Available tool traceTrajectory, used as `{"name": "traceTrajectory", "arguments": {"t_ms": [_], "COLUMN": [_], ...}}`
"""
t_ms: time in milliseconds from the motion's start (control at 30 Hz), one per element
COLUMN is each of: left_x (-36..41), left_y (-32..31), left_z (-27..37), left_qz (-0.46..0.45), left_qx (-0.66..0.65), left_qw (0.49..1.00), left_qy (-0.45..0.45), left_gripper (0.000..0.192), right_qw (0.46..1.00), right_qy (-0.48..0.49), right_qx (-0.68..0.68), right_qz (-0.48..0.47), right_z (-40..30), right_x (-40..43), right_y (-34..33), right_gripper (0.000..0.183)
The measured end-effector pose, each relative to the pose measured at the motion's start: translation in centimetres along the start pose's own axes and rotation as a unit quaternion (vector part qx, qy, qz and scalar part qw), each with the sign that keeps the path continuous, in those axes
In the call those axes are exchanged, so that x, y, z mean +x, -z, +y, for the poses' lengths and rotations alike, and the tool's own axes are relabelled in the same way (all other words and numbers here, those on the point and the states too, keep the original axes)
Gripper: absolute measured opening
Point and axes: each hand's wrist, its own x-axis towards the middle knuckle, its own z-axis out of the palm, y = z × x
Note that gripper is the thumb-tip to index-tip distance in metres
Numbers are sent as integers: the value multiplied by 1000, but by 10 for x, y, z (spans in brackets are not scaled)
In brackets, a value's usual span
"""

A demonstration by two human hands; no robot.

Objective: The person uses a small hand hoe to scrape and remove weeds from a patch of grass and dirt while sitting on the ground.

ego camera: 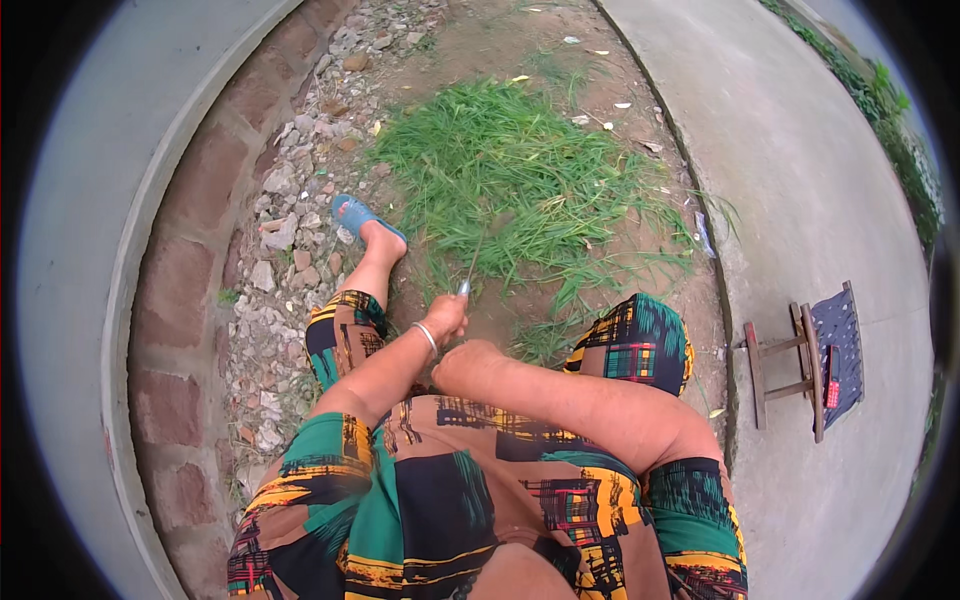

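Observation:
My left hand [448, 319], with a silver bangle at the wrist, is closed around the handle of a thin-shafted tool [464, 288]. A shiny metal collar shows just beyond the fist; the narrow shaft runs forward to a blurred head at the grass. Close behind it, my right hand [466, 363] is curled in line with the handle. Its fingers and the handle there are mostly hidden, so its hold cannot be made out. Before me a loose heap of cut green grass [495, 165] lies on bare soil, with stray blades spread towards my knees.
Broken stones [281, 232] line the foot of a stone-and-mortar wall base [176, 292] at left. My left foot wears a blue slipper [352, 214]. At right, a concrete path edge [694, 169] borders the soil. A folding stool [840, 322] stands there, a red phone [832, 394] on its fabric seat.

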Motion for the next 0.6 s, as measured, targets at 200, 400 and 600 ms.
{"name": "traceTrajectory", "arguments": {"t_ms": [200, 400, 600], "left_x": [-25, -51, -32], "left_y": [15, 20, 9], "left_z": [45, 96, 45], "left_qz": [-6, 23, 119], "left_qx": [-65, -173, -1], "left_qw": [998, 965, 976], "left_qy": [2, -197, -180], "left_gripper": [33, 31, 31], "right_qw": [999, 1000, 999], "right_qy": [-5, -21, -38], "right_qx": [-21, -1, -16], "right_qz": [30, 23, 23], "right_z": [3, 5, 16], "right_x": [-9, -20, -15], "right_y": [5, 16, 10], "right_gripper": [21, 27, 24]}}
